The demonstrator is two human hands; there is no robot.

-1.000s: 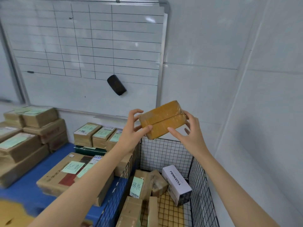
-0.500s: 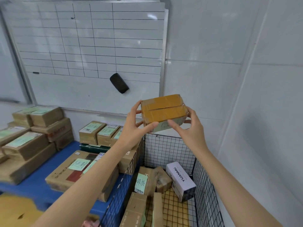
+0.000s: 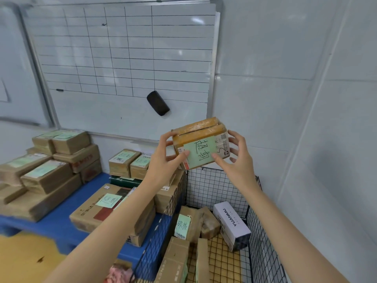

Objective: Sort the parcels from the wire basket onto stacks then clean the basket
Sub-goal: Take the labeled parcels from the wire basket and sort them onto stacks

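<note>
Now raised above the wire basket: a taped brown parcel, green label turned toward the camera. Sits between both hands, long axis running left to right, right end tipped slightly up. Pinched at its left end by the left hand, thumb on the label's corner; gripped at the right end by the right hand, thumb in front, fingers behind. Stacks of labelled parcels off to the left on the blue platform, so likely nearer the left hand. Below, more parcels in the basket, among them a white YUANMU box.
</note>
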